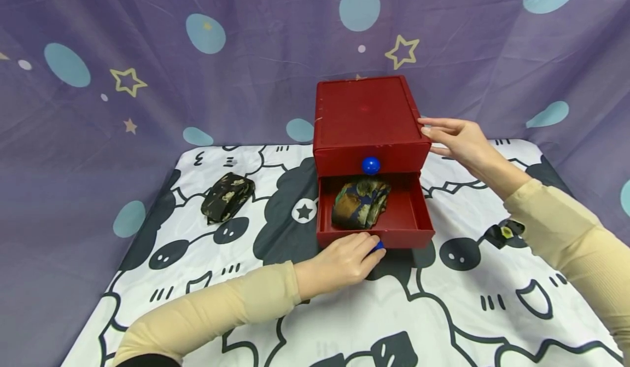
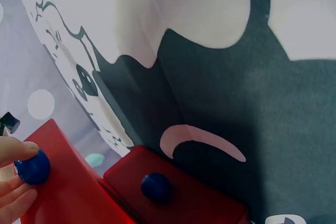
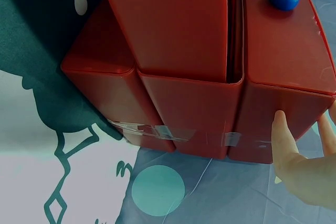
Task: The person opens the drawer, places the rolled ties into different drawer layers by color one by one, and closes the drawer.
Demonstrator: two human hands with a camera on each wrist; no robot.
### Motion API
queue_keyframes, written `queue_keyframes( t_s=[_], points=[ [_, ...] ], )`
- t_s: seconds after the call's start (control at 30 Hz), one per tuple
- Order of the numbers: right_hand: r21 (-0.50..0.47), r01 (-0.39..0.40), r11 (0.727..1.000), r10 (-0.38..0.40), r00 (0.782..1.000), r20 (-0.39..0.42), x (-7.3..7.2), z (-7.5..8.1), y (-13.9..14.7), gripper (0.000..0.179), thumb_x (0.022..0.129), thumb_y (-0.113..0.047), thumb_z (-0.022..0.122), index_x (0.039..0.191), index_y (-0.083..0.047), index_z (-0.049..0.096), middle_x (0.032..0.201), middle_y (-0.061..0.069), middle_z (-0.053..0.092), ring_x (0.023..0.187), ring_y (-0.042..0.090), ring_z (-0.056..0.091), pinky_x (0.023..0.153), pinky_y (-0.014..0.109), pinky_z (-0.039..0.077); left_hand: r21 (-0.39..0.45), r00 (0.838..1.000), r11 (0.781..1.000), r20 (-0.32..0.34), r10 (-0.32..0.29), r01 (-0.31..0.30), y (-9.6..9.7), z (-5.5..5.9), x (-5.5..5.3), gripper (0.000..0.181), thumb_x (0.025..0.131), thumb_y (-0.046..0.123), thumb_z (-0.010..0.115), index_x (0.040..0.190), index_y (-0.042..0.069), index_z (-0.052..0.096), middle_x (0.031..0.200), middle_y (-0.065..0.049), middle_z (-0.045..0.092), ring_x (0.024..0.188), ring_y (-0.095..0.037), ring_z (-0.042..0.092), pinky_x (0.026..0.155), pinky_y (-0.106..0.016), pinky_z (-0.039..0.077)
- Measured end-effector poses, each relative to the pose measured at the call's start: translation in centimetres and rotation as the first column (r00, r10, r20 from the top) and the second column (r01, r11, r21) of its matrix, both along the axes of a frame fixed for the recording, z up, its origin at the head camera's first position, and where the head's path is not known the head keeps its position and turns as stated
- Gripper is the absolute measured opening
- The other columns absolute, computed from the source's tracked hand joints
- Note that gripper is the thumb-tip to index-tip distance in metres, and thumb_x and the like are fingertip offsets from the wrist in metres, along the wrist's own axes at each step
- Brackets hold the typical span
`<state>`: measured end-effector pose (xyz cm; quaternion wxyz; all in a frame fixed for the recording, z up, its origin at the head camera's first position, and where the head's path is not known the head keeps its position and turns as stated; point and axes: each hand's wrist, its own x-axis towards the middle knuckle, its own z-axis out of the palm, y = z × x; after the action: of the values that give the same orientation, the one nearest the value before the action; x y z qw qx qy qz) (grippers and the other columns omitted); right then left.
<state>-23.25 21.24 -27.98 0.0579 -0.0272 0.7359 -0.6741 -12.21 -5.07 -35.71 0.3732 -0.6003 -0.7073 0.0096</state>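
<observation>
A red drawer cabinet [image 1: 366, 112] stands at the back of the table, its middle drawer [image 1: 406, 214] pulled out. Inside that drawer lies a folded dark-patterned bundle [image 1: 361, 203], cloth-like, toward the left. My left hand [image 1: 342, 263] is at the drawer front, pinching its blue knob [image 2: 34, 167] between thumb and fingers. With fingers fairly straight, my right hand [image 1: 462, 140] rests against the cabinet's upper right side; in the right wrist view its fingertips [image 3: 281, 121] meet the side wall near the top.
Another blue knob [image 1: 371, 165] is on the top drawer, and one more [image 2: 156, 187] on the bottom drawer. A black folded bundle with pale markings [image 1: 227, 197] lies left on the printed tablecloth [image 1: 344, 323]. A small dark item with a yellow-green spot [image 1: 504, 233] lies right. A purple curtain [image 1: 275, 55] hangs behind.
</observation>
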Motion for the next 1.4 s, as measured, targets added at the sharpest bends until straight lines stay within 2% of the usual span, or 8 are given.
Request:
queue_keyframes(
  t_s=[0.13, 0.3, 0.5, 0.77, 0.97, 1.17, 1.4],
  points=[
    [0.001, 0.002, 1.0, -0.002, 1.0, -0.003, 0.0, 0.0, 0.0, 0.054, 0.076, -0.029, 0.067, 0.125, -0.01, 0.052, 0.125, 0.011, 0.045, 0.094, 0.005, 0.056, 0.072, 0.021, 0.049, -0.042, 0.999, 0.999, 0.021, 0.031, -0.03, -0.2, -0.2, -0.4, 0.025, 0.09, -0.001, 0.042, 0.098, 0.003, 0.065, 0.098, -0.014, 0.059, 0.085, -0.02, 0.056, 0.079, -0.025, 0.047],
    [0.005, 0.001, 1.0, -0.001, 1.0, 0.0, 0.1, 0.0, 0.0, 0.055, 0.076, -0.03, 0.067, 0.126, -0.011, 0.051, 0.127, 0.011, 0.044, 0.097, 0.007, 0.055, 0.073, 0.022, 0.049, -0.056, 0.998, 0.998, 0.041, 0.043, -0.04, -0.3, -0.1, -1.0, 0.019, 0.088, 0.002, 0.05, 0.101, 0.002, 0.064, 0.101, -0.015, 0.057, 0.088, -0.02, 0.055, 0.081, -0.026, 0.046],
    [0.028, 0.004, 1.0, -0.004, 1.0, 0.008, 0.2, 0.1, 0.0, 0.058, 0.077, -0.032, 0.066, 0.128, -0.011, 0.048, 0.126, 0.009, 0.045, 0.102, 0.009, 0.052, 0.073, 0.021, 0.049, -0.068, 0.996, 0.997, 0.072, 0.051, -0.046, -0.4, -0.2, -1.6, 0.019, 0.084, 0.004, 0.057, 0.102, 0.002, 0.063, 0.102, -0.014, 0.057, 0.09, -0.02, 0.055, 0.085, -0.026, 0.045],
    [0.029, 0.003, 1.0, -0.003, 1.0, 0.006, 0.1, 0.1, 0.0, 0.057, 0.077, -0.032, 0.066, 0.127, -0.011, 0.05, 0.127, 0.009, 0.044, 0.099, 0.008, 0.053, 0.072, 0.021, 0.049, -0.043, 0.993, 0.997, 0.098, 0.065, -0.061, -0.3, -0.6, -2.7, 0.023, 0.08, 0.005, 0.063, 0.103, 0.002, 0.064, 0.101, -0.013, 0.058, 0.091, -0.02, 0.055, 0.087, -0.026, 0.044],
    [-0.02, -0.002, 1.0, 0.002, 1.0, -0.001, 0.1, 0.0, 0.0, 0.053, 0.076, -0.028, 0.068, 0.124, -0.011, 0.053, 0.121, 0.006, 0.05, 0.095, 0.007, 0.056, 0.071, 0.022, 0.05, -0.044, 0.99, 0.995, 0.108, 0.09, -0.086, -0.1, -0.7, -3.4, 0.025, 0.079, 0.006, 0.064, 0.104, 0.003, 0.064, 0.103, -0.013, 0.058, 0.093, -0.019, 0.054, 0.087, -0.025, 0.043],
    [-0.026, -0.001, 1.0, 0.001, 1.0, 0.007, 0.0, -0.1, 0.0, 0.054, 0.076, -0.028, 0.068, 0.124, -0.011, 0.052, 0.124, 0.009, 0.046, 0.095, 0.007, 0.055, 0.074, 0.023, 0.049, -0.012, 0.99, 0.996, 0.109, 0.09, -0.089, 0.0, -0.9, -4.1, 0.024, 0.079, 0.005, 0.064, 0.103, 0.003, 0.064, 0.102, -0.013, 0.058, 0.092, -0.02, 0.054, 0.086, -0.025, 0.044],
    [-0.036, 0.004, 0.999, -0.004, 1.0, 0.003, 0.0, -0.1, 0.0, 0.052, 0.076, -0.027, 0.068, 0.123, -0.011, 0.054, 0.123, 0.009, 0.046, 0.093, 0.006, 0.056, 0.072, 0.022, 0.049, 0.112, 0.992, 0.992, 0.113, 0.047, -0.059, 0.4, -1.2, -5.0, 0.017, 0.081, 0.011, 0.063, 0.096, 0.004, 0.066, 0.094, -0.011, 0.06, 0.084, -0.018, 0.057, 0.081, -0.023, 0.046]
  ],
)
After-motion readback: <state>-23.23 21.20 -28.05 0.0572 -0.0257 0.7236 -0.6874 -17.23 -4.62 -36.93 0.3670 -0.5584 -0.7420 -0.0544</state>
